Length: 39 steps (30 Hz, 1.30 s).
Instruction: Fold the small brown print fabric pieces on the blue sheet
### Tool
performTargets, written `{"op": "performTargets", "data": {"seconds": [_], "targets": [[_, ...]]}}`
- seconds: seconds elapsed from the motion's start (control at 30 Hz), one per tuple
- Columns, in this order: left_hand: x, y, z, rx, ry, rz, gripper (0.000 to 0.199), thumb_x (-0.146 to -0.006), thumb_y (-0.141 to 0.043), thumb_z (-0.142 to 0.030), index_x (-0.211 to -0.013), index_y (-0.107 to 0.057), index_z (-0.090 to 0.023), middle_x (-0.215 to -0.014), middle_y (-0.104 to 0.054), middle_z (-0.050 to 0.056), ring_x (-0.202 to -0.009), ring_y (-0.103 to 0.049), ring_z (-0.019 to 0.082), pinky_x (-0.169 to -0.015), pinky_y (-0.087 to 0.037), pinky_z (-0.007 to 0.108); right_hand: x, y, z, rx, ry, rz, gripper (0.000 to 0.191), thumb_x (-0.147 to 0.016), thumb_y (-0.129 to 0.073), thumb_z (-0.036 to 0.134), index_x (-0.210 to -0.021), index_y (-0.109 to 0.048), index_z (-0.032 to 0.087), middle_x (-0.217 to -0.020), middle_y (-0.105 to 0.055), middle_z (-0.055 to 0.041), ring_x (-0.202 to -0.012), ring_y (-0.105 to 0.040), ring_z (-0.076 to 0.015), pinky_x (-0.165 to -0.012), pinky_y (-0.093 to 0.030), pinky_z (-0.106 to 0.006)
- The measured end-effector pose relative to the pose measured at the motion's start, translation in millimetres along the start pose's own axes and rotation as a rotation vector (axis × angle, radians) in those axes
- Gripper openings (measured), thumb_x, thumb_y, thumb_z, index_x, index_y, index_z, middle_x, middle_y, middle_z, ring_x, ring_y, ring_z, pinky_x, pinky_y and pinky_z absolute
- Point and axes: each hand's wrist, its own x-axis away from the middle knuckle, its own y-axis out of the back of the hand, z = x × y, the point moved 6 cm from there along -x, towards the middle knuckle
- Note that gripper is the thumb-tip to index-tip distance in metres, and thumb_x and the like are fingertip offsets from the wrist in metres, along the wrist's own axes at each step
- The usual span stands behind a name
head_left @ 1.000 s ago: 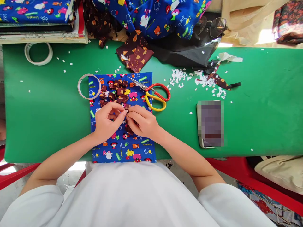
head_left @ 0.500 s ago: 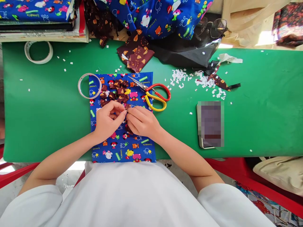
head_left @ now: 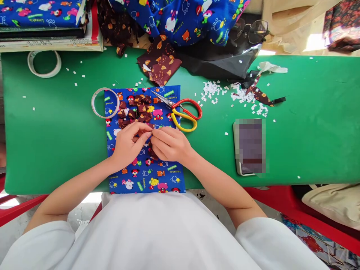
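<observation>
My left hand (head_left: 128,144) and my right hand (head_left: 168,144) meet fingertip to fingertip over a blue cartoon-print cloth (head_left: 146,172) on the green table (head_left: 56,142). Both pinch a small dark brown patterned fabric piece (head_left: 150,129) between them; most of it is hidden by the fingers. Just beyond the hands lies a cluster of several similar folded brown pieces (head_left: 136,108) on the cloth. Red and yellow handled scissors (head_left: 182,112) lie shut at the cloth's far right corner.
A tape ring (head_left: 104,102) overlaps the cloth's far left corner; another tape roll (head_left: 44,63) lies far left. A phone (head_left: 249,146) lies to the right. White paper bits (head_left: 225,92), brown fabric scraps (head_left: 160,62), blue fabric and glasses (head_left: 253,32) crowd the far edge.
The hands stay together on the small brown piece, with only slight finger shifts. Nothing else on the table has moved.
</observation>
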Motion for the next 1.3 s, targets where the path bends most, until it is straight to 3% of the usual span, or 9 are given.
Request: {"op": "performTargets", "data": {"seconds": [0.27, 0.53, 0.7, 0.87, 1.03, 1.3], "targets": [[0, -2.3, -5, -0.053, -0.014, 0.042, 0.011, -0.087, -0.053, -0.026, -0.081, -0.054, -0.016, -0.076, -0.054, 0.001, -0.064, -0.053, 0.008, -0.047, -0.042, 0.015, -4, 6, 0, -0.014, -0.025, -0.074, 0.017, -0.083, -0.048, 0.011, -0.07, -0.058, 0.016, -0.08, -0.061, -0.0063, -0.068, -0.052, -0.0132, -0.063, -0.048, -0.027], [1, -2.2, 2, 0.04, 0.038, 0.055, 0.015, -0.091, -0.049, -0.029, -0.081, -0.049, -0.018, -0.065, -0.048, -0.002, -0.053, -0.046, 0.007, -0.05, -0.04, 0.019, 0, 0, -11, -0.021, -0.137, 0.038, 0.018, -0.079, -0.047, 0.017, -0.062, -0.054, 0.018, -0.085, -0.06, -0.0059, -0.079, -0.05, -0.0191, -0.07, -0.042, -0.035], [1, -4.4, 4, 0.05, 0.047, 0.076, 0.014, -0.088, -0.053, -0.029, -0.08, -0.053, -0.017, -0.067, -0.052, -0.001, -0.055, -0.047, 0.007, -0.049, -0.04, 0.018, 2, -3, -20, 0.118, -0.263, 0.09, 0.013, -0.078, -0.048, 0.02, -0.072, -0.059, 0.017, -0.086, -0.062, -0.0073, -0.085, -0.049, -0.0222, -0.077, -0.039, -0.039], [0, -5.8, 1, 0.009, 0.025, 0.087, 0.013, -0.087, -0.053, -0.027, -0.08, -0.054, -0.017, -0.07, -0.054, -0.001, -0.058, -0.049, 0.008, -0.051, -0.041, 0.018, 1, 0, -25, 0.044, -0.366, 0.08, 0.019, -0.085, -0.041, 0.021, -0.087, -0.06, 0.017, -0.091, -0.062, -0.0087, -0.088, -0.05, -0.0219, -0.079, -0.038, -0.038], [0, -7.4, -9, -0.093, -0.073, 0.11, 0.011, -0.089, -0.047, -0.02, -0.081, -0.054, -0.016, -0.075, -0.055, 0.001, -0.065, -0.052, 0.009, -0.053, -0.043, 0.018, 0, -1, -18, -0.029, -0.276, 0.099, 0.023, -0.091, -0.04, 0.031, -0.087, -0.058, 0.018, -0.091, -0.062, -0.008, -0.088, -0.051, -0.0211, -0.081, -0.038, -0.038], [1, -8.2, -11, -0.171, -0.116, 0.097, 0.008, -0.088, -0.048, -0.018, -0.081, -0.052, -0.016, -0.076, -0.054, 0.0, -0.063, -0.05, 0.008, -0.052, -0.043, 0.018, -3, 2, -10, 0.122, -0.118, 0.026, 0.017, -0.088, -0.045, 0.015, -0.077, -0.057, 0.018, -0.083, -0.063, -0.004, -0.08, -0.052, -0.0167, -0.076, -0.039, -0.033]]}}
